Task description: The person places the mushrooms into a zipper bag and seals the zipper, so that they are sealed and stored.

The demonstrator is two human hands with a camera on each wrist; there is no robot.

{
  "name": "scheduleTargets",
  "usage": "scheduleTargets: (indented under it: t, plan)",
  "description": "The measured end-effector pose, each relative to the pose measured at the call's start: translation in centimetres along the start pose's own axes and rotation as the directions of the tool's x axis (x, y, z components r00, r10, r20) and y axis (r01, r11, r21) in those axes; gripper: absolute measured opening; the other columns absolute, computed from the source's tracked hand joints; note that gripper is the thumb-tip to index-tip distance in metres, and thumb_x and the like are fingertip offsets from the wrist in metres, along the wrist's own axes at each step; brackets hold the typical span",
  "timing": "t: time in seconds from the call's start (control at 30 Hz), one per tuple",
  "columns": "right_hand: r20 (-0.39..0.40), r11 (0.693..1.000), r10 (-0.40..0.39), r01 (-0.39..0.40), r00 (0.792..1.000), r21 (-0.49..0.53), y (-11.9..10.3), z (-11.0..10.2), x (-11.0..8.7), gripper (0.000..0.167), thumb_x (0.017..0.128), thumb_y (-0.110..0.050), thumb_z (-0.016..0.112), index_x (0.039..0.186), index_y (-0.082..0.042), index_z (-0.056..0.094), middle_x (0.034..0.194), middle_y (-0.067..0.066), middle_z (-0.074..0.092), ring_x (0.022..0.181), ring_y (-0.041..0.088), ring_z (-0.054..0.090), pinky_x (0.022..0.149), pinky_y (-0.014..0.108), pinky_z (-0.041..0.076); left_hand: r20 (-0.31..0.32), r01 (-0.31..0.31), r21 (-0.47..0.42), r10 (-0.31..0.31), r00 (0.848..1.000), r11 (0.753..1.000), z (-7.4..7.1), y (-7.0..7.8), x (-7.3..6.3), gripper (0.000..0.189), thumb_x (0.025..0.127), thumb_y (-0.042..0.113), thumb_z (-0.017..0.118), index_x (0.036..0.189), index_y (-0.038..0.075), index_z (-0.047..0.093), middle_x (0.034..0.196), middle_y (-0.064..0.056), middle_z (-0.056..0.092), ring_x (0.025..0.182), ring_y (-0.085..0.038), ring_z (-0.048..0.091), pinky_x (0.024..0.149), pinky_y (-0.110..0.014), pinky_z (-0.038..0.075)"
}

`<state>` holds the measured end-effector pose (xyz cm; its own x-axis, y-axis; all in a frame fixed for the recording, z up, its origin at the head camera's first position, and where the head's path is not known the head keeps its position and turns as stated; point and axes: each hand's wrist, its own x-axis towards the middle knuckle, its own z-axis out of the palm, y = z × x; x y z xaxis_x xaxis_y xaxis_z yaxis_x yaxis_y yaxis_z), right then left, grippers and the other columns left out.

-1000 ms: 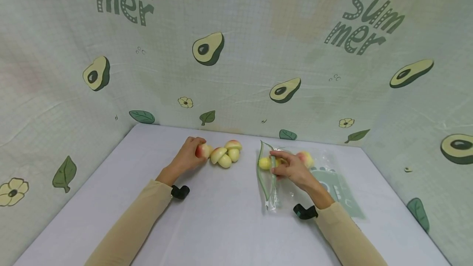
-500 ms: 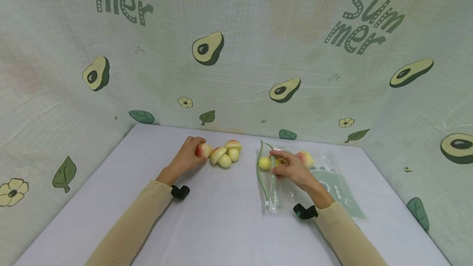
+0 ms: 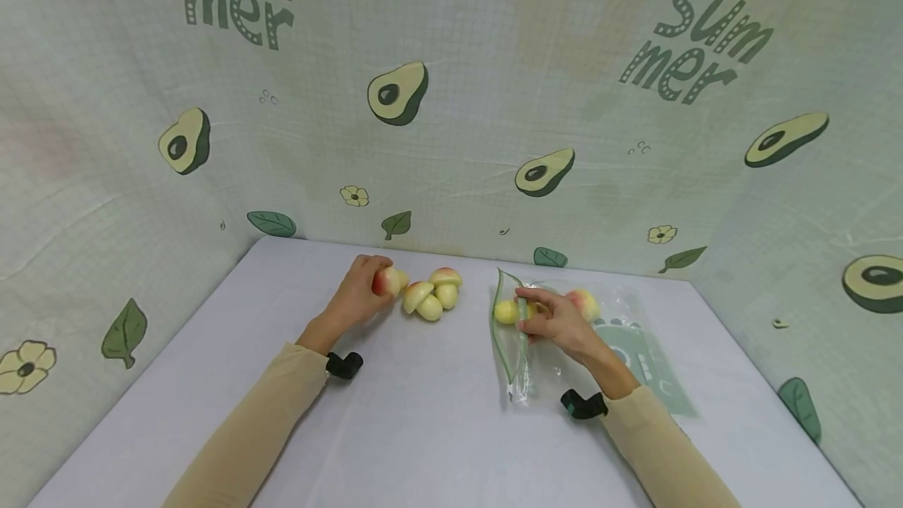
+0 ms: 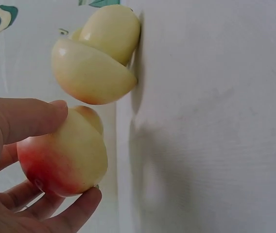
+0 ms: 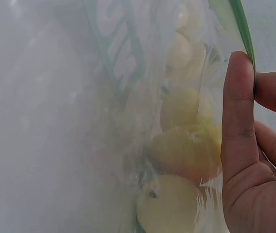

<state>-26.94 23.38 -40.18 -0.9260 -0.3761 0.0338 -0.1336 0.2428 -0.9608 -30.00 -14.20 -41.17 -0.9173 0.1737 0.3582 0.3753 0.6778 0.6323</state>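
My left hand [image 3: 356,292] holds a mushroom-shaped piece [image 4: 62,155] by its red-and-cream cap, thumb on one side and fingers on the other. Close to its right, two more mushroom-shaped pieces [image 3: 428,306] with pale round stems lie on the table. On the right, my right hand [image 3: 560,324] pinches the green-edged mouth of a clear zip bag [image 3: 649,367] between thumb and fingers, and the mouth gapes toward the left. Through the plastic show yellow and reddish pieces [image 5: 169,201], partly hidden by the hand and blurred by the film.
A white cloth-covered table [image 3: 416,414] spreads under both hands. Behind and at the sides hangs a pale fabric [image 3: 451,147] printed with avocados, leaves and lettering. A dark camera mount sits on each wrist.
My left hand has raised the mushroom-shaped piece slightly and shifted it a little. The right hand and the bag stay as they were.
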Motion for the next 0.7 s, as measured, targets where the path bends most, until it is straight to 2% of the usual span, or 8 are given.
scheduleTargets:
  t: [0.23,0.53,0.7]
  plan:
    - [-0.008,1.0,0.013,-0.013,1.0,-0.016,-0.1,-0.1,-0.2,0.063,0.082,0.0,0.071,0.139,-0.003,0.046,0.143,0.021,0.037,0.079,0.019,0.061,0.067,0.035,0.057,-0.038,-0.02,-0.009,0.02,0.999,1.0,-0.1,0.6,0.1,0.057,0.076,0.009,0.075,0.127,0.003,0.052,0.123,-0.018,0.045,0.111,-0.032,0.05,0.097,-0.045,0.042]
    - [-0.021,1.0,0.022,-0.022,1.0,-0.022,0.0,-0.1,-0.2,0.061,0.081,0.0,0.071,0.138,-0.007,0.048,0.141,0.017,0.04,0.079,0.02,0.062,0.067,0.036,0.057,-0.077,-0.109,-0.029,0.106,0.991,0.994,-0.5,2.4,-0.2,0.055,0.076,0.008,0.075,0.126,0.003,0.053,0.125,-0.018,0.044,0.111,-0.032,0.05,0.096,-0.045,0.043]
    - [-0.019,1.0,0.017,-0.017,1.0,-0.018,0.0,0.0,-0.1,0.062,0.081,-0.001,0.072,0.138,-0.007,0.048,0.142,0.018,0.039,0.079,0.02,0.062,0.067,0.037,0.057,-0.071,-0.146,-0.041,0.143,0.987,0.988,-0.4,3.4,-0.4,0.053,0.077,0.006,0.075,0.126,0.003,0.052,0.124,-0.017,0.044,0.11,-0.031,0.05,0.095,-0.044,0.044]
